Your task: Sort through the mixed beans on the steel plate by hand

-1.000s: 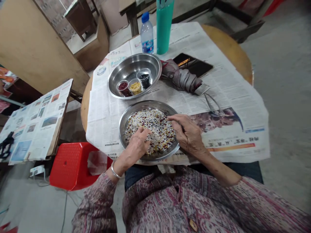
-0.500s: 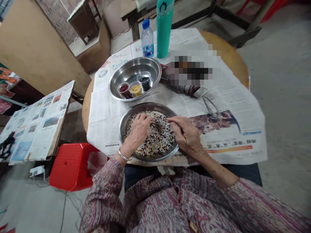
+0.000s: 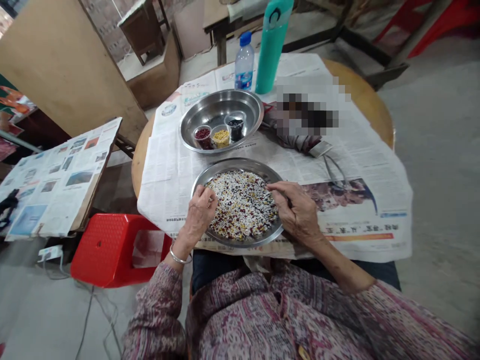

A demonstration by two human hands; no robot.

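Observation:
A steel pan full of mixed white, red, yellow and black grains lies on the newspaper in front of me. My left hand rests on the pan's left rim, fingers curled over the grains at the edge. My right hand holds the right rim, thumb and forefinger pinched at the grains' edge. Behind it a second steel pan holds three small cups: red beans, yellow grains and black beans.
Newspaper covers the round wooden table. A water bottle and a green flask stand at the back. A folded grey umbrella lies to the right. A red stool stands at lower left.
My left hand has slid from the middle of the grains out to the pan's left edge. My right hand has stayed at the right rim. The view has tilted slightly.

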